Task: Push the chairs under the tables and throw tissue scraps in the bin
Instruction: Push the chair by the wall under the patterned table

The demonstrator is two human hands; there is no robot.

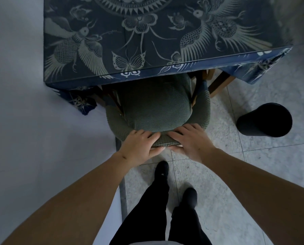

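Tiled floor (218,183); chair-back (165,141) under fingers (147,134)

I see the chair (156,105), covered in green-grey knit fabric, with its seat partly tucked under the table (147,41) draped in a blue patterned cloth. The black round bin (264,120) stands upright on the tiled floor, right of the chair.

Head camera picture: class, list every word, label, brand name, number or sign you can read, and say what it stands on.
None: no readable text in this picture.
The tablecloth carries only bird, butterfly and flower patterns, no letters.
The shoe has a tiny pale mark, too small to read.
The chair cover and the black bin show no label.
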